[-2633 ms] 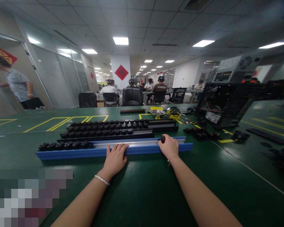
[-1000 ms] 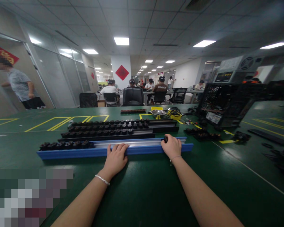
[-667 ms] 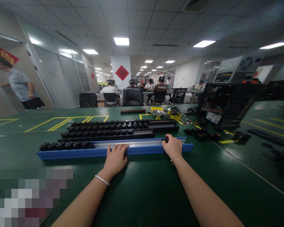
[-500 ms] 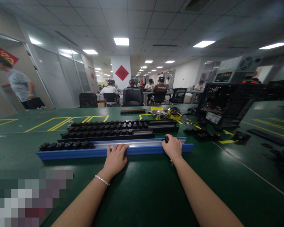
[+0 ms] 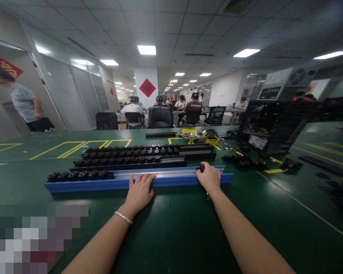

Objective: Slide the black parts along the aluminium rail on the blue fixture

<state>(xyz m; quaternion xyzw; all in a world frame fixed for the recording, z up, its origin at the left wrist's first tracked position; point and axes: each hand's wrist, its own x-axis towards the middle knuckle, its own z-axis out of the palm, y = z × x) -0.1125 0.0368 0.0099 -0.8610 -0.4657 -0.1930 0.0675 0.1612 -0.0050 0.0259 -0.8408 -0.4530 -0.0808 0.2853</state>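
A long blue rail (image 5: 97, 185) with a silver channel lies across the green table in front of me. Several black knobs (image 5: 77, 175) sit in its left part. My left hand (image 5: 139, 192) lies flat on the rail's middle, fingers stretched over the channel. My right hand (image 5: 209, 176) rests near the rail's right end, fingers closed on a small black knob (image 5: 201, 167) at the channel.
Two black rails (image 5: 137, 155) loaded with knobs lie behind the blue one. A metal bowl (image 5: 190, 135), loose black parts (image 5: 242, 163) and an open black computer case (image 5: 270, 125) stand at the right. People sit at desks beyond; one person stands at the far left.
My right hand has slid a little to the right along the rail with the knob. My left hand has stayed put.
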